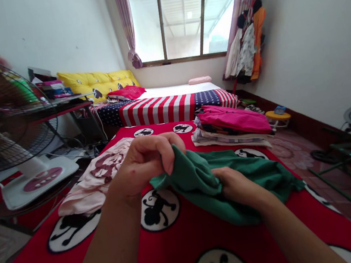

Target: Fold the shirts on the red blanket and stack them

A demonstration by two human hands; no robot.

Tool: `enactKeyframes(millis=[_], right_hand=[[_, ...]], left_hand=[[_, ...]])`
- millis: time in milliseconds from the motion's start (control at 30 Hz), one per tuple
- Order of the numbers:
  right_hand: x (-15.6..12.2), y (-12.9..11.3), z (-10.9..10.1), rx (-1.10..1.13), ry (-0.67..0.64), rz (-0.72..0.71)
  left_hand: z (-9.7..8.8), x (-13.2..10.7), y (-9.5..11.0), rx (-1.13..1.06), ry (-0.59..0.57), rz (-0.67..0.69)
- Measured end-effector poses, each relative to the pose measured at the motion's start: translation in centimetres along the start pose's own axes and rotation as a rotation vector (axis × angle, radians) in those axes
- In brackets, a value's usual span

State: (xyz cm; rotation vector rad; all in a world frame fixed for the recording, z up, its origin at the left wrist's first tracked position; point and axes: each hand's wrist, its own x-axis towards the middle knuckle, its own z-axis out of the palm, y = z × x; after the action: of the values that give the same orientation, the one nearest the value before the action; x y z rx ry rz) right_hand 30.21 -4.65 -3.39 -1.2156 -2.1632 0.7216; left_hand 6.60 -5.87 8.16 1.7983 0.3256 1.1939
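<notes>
A green garment lies partly spread on the red blanket, its near part lifted and bunched between my hands. My left hand pinches a raised edge of the green cloth between thumb and fingers. Lower and to the right, my right hand grips a fold of the same garment, with its fingertips hidden in the cloth. A pale pink printed garment lies crumpled to the left of my left hand. Beyond the green garment stands a stack of folded clothes, with a bright pink one on top.
Under everything is a red blanket with monkey-figure circles. An electric fan stands at the left. Behind lies a bed with a stars-and-stripes cover. A green metal rack and a yellow stool are on the right.
</notes>
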Motion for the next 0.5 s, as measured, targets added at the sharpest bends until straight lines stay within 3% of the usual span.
enactKeyframes(millis=[67,100,167,233,300,367,433,500], right_hand=[[-0.1,-0.1,-0.8,0.103,0.019,0.087],[-0.2,-0.2,-1.4,0.201,0.091,0.136],[-0.4,-0.5,-2.9,0.482,0.314,0.239],[-0.6,-1.1,-4.3,0.780,0.566,0.277],[-0.7,-2.2,-5.2,0.979,0.769,0.239],[-0.7,-3.7,-5.2,1.065,0.843,0.181],[-0.8,-5.6,-4.2,1.092,0.819,0.119],[-1.1,-7.6,-2.6,1.091,0.741,0.039]], left_hand=[[-1.2,0.2,-0.7,0.100,0.203,-0.002],[-1.9,0.3,-1.3,0.185,0.317,-0.016],[-3.4,0.5,-2.5,0.444,0.503,-0.070],[-4.5,0.6,-3.2,0.769,0.598,-0.142],[-4.7,0.6,-3.2,0.960,0.575,-0.244],[-4.0,0.5,-2.6,0.881,0.432,-0.400],[-2.6,0.5,-1.9,0.655,0.226,-0.573],[-1.1,0.6,-1.7,0.460,0.104,-0.661]])
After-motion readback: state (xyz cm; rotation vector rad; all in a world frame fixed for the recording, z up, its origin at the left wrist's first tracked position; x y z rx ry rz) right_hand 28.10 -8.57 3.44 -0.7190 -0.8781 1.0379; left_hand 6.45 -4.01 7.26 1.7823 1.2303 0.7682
